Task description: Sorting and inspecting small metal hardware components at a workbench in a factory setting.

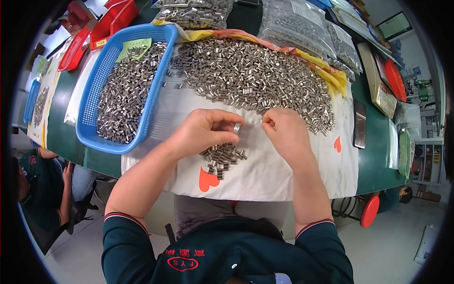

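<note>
Thumb and forefinger of my left hand (pixel 201 130) are closed on a short silver metal ring (pixel 237 128), held just above the white cloth (pixel 265 175). My right hand (pixel 287 135) is curled with thumb and forefinger pinched together, at the near edge of a large heap of small metal cylinders (pixel 250 71). Whatever sits in that pinch, if anything, is too small or hidden to make out. Below my left hand lies a smaller pile of the same cylinders (pixel 222 158), partly covered by the hand.
To the left stands a blue perforated basket (pixel 146 106) of cylinders with a green slip inside. Bagged metal parts (pixel 293 28) lie behind a rolled yellow cloth (pixel 338 80). A phone (pixel 360 124) rests at the right. Red trays (pixel 75 49) are far left; another person sits there.
</note>
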`<state>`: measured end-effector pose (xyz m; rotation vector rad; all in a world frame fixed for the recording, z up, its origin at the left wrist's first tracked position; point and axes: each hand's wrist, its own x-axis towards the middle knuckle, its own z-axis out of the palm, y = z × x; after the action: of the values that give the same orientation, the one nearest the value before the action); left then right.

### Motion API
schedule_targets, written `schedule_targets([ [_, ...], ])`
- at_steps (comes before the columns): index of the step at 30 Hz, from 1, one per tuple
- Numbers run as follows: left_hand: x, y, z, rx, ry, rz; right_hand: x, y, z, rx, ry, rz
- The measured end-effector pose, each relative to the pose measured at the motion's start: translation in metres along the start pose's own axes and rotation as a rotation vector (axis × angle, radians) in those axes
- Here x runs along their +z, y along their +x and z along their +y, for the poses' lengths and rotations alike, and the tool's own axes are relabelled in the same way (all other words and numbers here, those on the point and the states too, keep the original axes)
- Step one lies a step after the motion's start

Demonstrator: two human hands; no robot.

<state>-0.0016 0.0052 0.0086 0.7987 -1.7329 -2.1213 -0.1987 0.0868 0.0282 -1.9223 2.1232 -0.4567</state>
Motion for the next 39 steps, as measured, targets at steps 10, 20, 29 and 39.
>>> schedule_targets([
  [10, -0.002, 0.001, -0.002, 0.034, -0.127, 0.029, -0.003, -0.001, -0.020, 0.034, 0.596, -0.045],
  [20, 0.000, 0.001, -0.001, 0.023, -0.066, 0.063, 0.014, -0.003, -0.028, -0.264, 0.441, 0.214],
  [29, 0.002, 0.000, -0.003, 0.044, -0.034, 0.099, 0.005, -0.003, -0.021, -0.205, 0.532, 0.098],
  [39, 0.002, -0.004, 0.005, 0.004, 0.105, 0.013, -0.016, 0.006, 0.013, -0.049, 0.211, 0.074],
])
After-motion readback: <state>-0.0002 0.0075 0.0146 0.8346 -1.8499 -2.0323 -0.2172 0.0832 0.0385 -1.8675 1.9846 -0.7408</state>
